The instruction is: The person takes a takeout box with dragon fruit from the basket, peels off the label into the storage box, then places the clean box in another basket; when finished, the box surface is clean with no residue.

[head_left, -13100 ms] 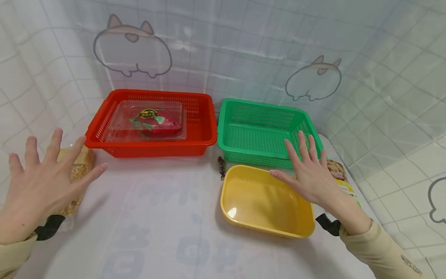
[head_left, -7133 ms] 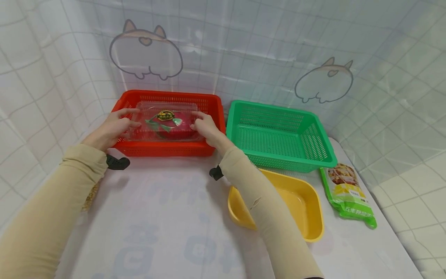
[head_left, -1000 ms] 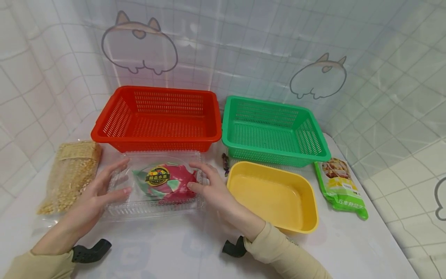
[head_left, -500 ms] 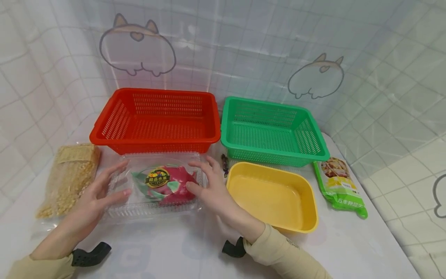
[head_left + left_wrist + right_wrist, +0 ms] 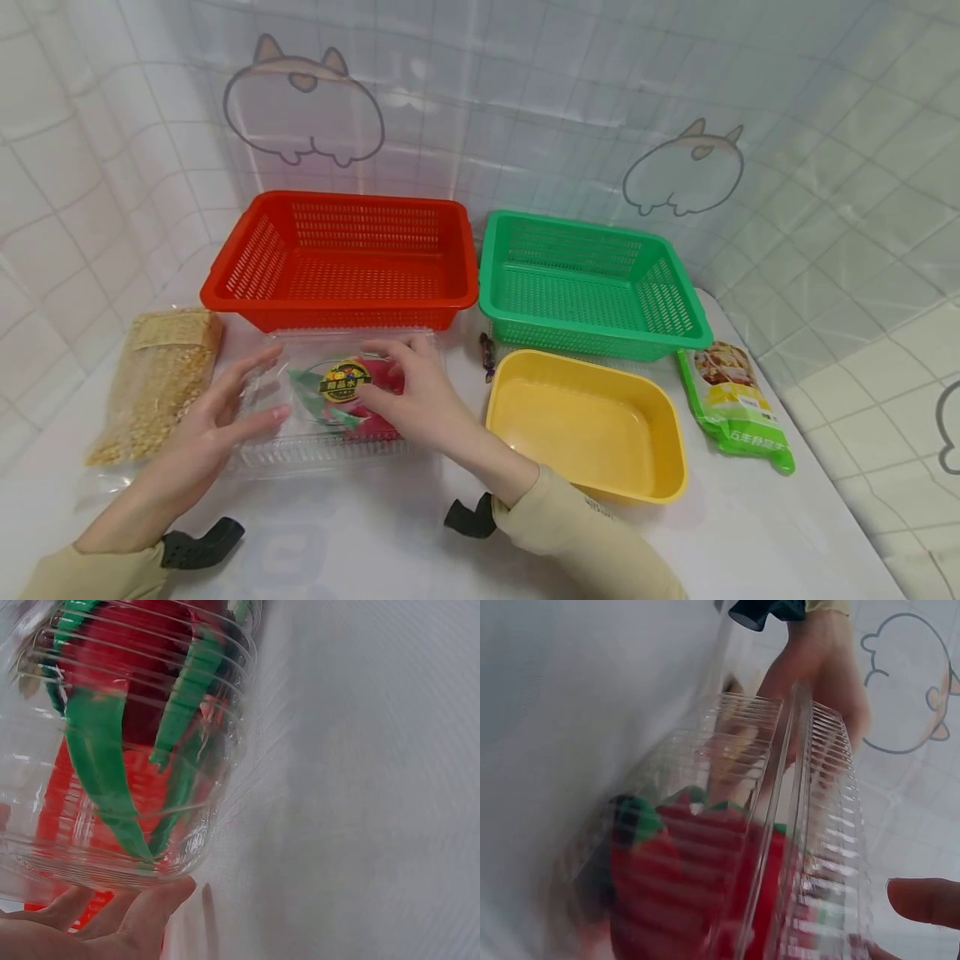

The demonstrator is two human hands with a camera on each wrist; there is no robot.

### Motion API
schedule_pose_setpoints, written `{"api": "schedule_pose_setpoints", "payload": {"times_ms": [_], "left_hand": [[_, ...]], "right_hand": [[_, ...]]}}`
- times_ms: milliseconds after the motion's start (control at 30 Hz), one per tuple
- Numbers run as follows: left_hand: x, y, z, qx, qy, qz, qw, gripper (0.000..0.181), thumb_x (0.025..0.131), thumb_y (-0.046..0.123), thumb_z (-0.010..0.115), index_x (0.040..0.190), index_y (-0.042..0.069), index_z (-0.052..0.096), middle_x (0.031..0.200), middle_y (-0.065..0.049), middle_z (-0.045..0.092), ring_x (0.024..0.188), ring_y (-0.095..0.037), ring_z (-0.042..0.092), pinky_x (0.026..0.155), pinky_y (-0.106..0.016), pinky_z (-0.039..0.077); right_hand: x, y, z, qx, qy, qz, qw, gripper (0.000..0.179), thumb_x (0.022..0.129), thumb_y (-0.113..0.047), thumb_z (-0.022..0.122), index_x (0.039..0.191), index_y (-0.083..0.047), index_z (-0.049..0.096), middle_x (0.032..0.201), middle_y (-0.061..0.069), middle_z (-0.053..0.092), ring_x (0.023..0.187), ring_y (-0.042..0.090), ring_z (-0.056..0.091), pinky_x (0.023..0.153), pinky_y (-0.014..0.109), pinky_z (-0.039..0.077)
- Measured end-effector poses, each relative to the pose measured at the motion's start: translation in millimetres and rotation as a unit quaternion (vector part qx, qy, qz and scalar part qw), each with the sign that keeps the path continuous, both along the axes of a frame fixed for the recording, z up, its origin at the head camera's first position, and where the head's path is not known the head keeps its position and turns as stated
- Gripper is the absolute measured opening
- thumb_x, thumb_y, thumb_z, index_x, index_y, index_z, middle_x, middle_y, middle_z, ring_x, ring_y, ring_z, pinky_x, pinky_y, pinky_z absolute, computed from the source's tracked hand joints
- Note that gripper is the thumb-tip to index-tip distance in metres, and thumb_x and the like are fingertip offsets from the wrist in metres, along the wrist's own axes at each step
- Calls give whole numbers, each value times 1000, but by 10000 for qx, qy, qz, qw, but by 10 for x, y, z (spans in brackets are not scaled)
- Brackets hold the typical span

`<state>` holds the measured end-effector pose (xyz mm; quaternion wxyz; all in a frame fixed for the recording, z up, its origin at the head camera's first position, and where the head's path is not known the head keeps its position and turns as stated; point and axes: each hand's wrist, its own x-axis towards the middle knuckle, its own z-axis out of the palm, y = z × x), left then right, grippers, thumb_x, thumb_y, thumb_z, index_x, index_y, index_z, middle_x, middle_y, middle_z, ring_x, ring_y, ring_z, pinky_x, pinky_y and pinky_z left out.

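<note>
Clear ridged box [image 5: 318, 451], red-and-green dragon fruit [image 5: 369, 427] inside

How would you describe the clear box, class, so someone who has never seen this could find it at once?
Start at the red basket, back left in the head view. The clear box lies just in front of it, between the bag of kernels and the yellow tub. Unlike both, it has ribbed sides and a red-and-green fruit inside.
</note>
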<state>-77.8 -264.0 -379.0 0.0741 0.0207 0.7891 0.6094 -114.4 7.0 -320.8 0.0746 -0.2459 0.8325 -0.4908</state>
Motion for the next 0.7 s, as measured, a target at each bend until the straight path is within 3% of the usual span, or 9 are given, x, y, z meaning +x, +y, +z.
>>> {"api": "schedule_pose_setpoints", "payload": {"times_ms": [133, 200, 233, 300, 367, 467, 533, 700], "left_hand": [[7, -3, 3, -111, 12, -11, 9999, 71, 101, 24, 57, 159, 38, 18, 168, 7, 8, 148, -45, 9, 104, -78, 27], [13, -3, 0, -233, 76, -23, 9997, 71, 101, 24, 57, 159, 37, 18, 167, 7, 11, 146, -43, 13, 108, -61, 40], [14, 1, 0, -251, 98, -31, 9996, 70, 101, 24, 57, 159, 37, 19, 167, 8, 12, 147, -43, 13, 108, -57, 42], [18, 9, -7, -313, 184, -20, 9993, 70, 101, 22, 57, 159, 35, 21, 166, 8, 15, 146, -40, 15, 104, -35, 47], [28, 17, -11, -260, 233, 4, 9994, 69, 101, 21, 58, 159, 34, 22, 166, 9, 16, 147, -38, 14, 110, -34, 42], [34, 21, -16, -6, 255, 51, 9997, 70, 100, 19, 59, 159, 34, 23, 166, 9, 16, 149, -38, 7, 122, -60, 14], [33, 22, -16, 140, 237, 59, 9996, 71, 100, 19, 60, 159, 34, 23, 167, 10, 13, 151, -39, 1, 110, -78, -3], [17, 18, -16, 160, 205, 74, 9996, 71, 100, 19, 59, 159, 35, 22, 167, 9, 11, 152, -38, -3, 110, -77, -7]], "right_hand": [[-34, -109, -5, 87, -165, 166, 9997, 45, 93, -20, 67, 138, -14, 59, 114, 4, 51, 95, 16, 52, 71, 18, 47], [-43, -146, -13, 191, -163, 152, 9996, 45, 94, -19, 67, 138, -14, 59, 112, 3, 50, 91, 16, 52, 68, 17, 45], [-48, -157, -20, 259, -124, 124, 9995, 45, 94, -19, 67, 138, -14, 59, 113, 3, 50, 90, 16, 52, 67, 17, 44], [-50, -172, -34, 411, -17, 44, 9991, 45, 94, -18, 67, 137, -15, 59, 113, 4, 51, 89, 15, 51, 67, 17, 43], [-50, -183, -55, 567, 115, -5, 9983, 44, 93, -18, 67, 137, -15, 60, 116, 4, 51, 90, 12, 50, 70, 16, 42], [-50, -196, -79, 730, 305, -1, 9969, 44, 93, -20, 68, 137, -16, 60, 118, 2, 50, 96, 9, 50, 74, 15, 42], [-56, -203, -93, 762, 399, 21, 9963, 44, 93, -20, 68, 136, -16, 60, 118, 1, 50, 98, 8, 50, 76, 15, 42], [-68, -206, -91, 839, 552, 38, 9949, 43, 93, -20, 68, 135, -15, 61, 114, -1, 50, 96, 7, 49, 76, 14, 42]]}}
